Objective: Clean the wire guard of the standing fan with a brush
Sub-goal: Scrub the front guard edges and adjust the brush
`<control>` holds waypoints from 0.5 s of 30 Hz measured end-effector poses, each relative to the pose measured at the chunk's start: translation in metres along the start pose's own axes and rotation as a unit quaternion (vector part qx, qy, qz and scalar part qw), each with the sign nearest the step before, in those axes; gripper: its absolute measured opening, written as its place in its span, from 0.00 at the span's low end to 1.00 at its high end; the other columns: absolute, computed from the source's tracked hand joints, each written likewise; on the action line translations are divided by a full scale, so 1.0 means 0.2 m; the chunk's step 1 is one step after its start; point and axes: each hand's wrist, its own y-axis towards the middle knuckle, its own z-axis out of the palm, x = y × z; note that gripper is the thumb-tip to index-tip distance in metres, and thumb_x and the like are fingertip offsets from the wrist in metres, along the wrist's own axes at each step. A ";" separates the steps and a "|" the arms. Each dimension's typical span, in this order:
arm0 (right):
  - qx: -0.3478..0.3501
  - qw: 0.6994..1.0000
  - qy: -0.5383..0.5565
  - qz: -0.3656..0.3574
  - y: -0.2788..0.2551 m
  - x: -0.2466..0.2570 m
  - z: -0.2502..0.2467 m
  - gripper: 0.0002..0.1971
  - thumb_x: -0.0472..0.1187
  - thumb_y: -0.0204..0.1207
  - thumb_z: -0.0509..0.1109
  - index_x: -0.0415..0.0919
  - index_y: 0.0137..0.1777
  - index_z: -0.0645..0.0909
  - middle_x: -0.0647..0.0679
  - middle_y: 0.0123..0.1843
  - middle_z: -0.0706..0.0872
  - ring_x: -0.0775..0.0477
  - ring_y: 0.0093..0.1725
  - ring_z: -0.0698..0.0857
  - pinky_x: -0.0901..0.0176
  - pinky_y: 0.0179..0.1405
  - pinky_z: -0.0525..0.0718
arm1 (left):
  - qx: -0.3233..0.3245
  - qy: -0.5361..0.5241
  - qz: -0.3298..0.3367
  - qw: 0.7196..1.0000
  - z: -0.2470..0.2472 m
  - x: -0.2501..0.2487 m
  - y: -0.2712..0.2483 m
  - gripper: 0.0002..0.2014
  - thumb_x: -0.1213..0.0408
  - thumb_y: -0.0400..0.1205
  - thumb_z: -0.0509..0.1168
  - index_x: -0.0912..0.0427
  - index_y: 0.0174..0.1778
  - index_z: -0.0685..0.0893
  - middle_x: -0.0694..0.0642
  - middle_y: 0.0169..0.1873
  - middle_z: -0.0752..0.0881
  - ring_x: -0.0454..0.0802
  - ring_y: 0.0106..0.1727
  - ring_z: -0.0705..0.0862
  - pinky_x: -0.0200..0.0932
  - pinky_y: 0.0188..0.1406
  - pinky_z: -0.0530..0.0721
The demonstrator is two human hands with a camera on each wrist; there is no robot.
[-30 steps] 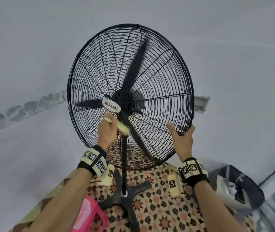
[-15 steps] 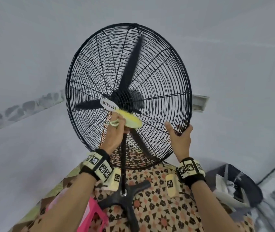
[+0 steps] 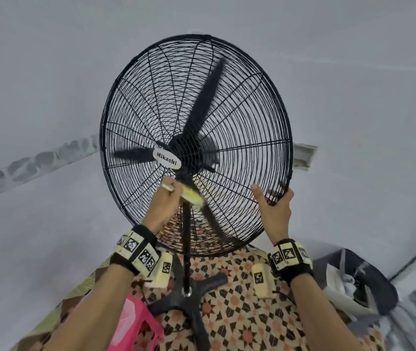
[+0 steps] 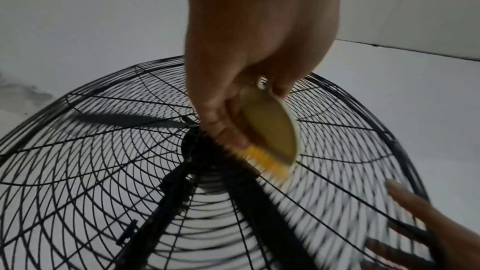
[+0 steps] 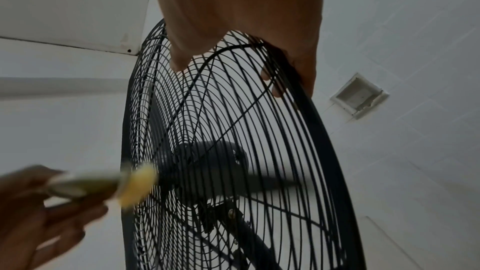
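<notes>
Round black wire guard [image 3: 239, 117], concentric rings and radial spokes

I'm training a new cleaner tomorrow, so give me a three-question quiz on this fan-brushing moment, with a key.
1. True or false: the left hand holds the brush.
2. Where does the right hand grip the wire guard?
A. top of the rim
B. lower right rim
C. the centre badge
3. Fill in: the brush bristles meet the guard just below the ______ reading Mikachi.

Key
1. True; the left hand's fingers curl round the brush's pale body.
2. B; the fingers hook over the rim, the thumb rests on the front wires.
3. Badge; the white oval sits at the guard's centre.
</notes>
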 end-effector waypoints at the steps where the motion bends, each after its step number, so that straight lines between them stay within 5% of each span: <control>1: -0.001 1.000 0.001 0.000 -0.01 0.00 0.00 0.47 0.72 0.69 0.77 0.51 0.80 0.62 0.50 0.76 0.80 0.45 0.73 0.80 0.42 0.79 0.77 | -0.008 -0.021 0.025 0.999 0.00 -0.03 -0.01 0.05 0.61 0.95 0.54 0.55 0.55 0.72 0.64 0.53 0.85 0.59 0.42 0.79 0.53 0.38 0.80; 4: -0.005 1.000 0.002 -0.005 -0.01 0.00 0.01 0.46 0.72 0.69 0.78 0.51 0.79 0.63 0.51 0.76 0.80 0.46 0.73 0.80 0.44 0.79 0.76 | 0.009 -0.024 0.056 0.998 0.09 -0.06 -0.07 0.03 0.59 0.95 0.55 0.50 0.55 0.70 0.64 0.52 0.83 0.61 0.41 0.81 0.54 0.38 0.81; 6: -0.004 1.000 0.001 -0.009 -0.01 0.02 0.01 0.47 0.71 0.69 0.77 0.49 0.80 0.62 0.52 0.76 0.79 0.47 0.73 0.79 0.46 0.79 0.75 | 0.025 0.001 0.022 0.999 0.14 0.01 -0.12 0.07 0.59 0.95 0.55 0.45 0.52 0.68 0.66 0.52 0.85 0.71 0.42 0.86 0.60 0.38 0.85; 10: -0.003 1.000 -0.009 -0.010 -0.02 0.02 -0.01 0.51 0.68 0.72 0.77 0.45 0.86 0.57 0.47 0.81 0.74 0.47 0.77 0.75 0.53 0.80 0.69 | 0.004 -0.032 -0.038 0.999 0.11 0.05 -0.16 0.06 0.60 0.94 0.57 0.47 0.52 0.71 0.57 0.56 0.89 0.73 0.55 0.89 0.69 0.55 0.92; 12: -0.001 1.000 -0.011 -0.011 -0.02 0.02 0.00 0.52 0.70 0.70 0.77 0.44 0.85 0.58 0.46 0.82 0.75 0.43 0.79 0.75 0.52 0.79 0.70 | -0.012 -0.048 0.000 0.999 0.12 -0.02 -0.15 0.03 0.58 0.94 0.57 0.49 0.54 0.71 0.56 0.55 0.88 0.66 0.53 0.91 0.66 0.51 0.92; 15: 0.004 1.000 -0.007 -0.008 -0.03 0.04 0.00 0.52 0.67 0.72 0.77 0.43 0.87 0.55 0.45 0.83 0.73 0.43 0.81 0.73 0.60 0.75 0.66 | 0.005 -0.037 0.035 0.999 0.16 -0.07 -0.13 0.03 0.54 0.94 0.56 0.46 0.55 0.71 0.69 0.52 0.85 0.69 0.43 0.87 0.62 0.41 0.86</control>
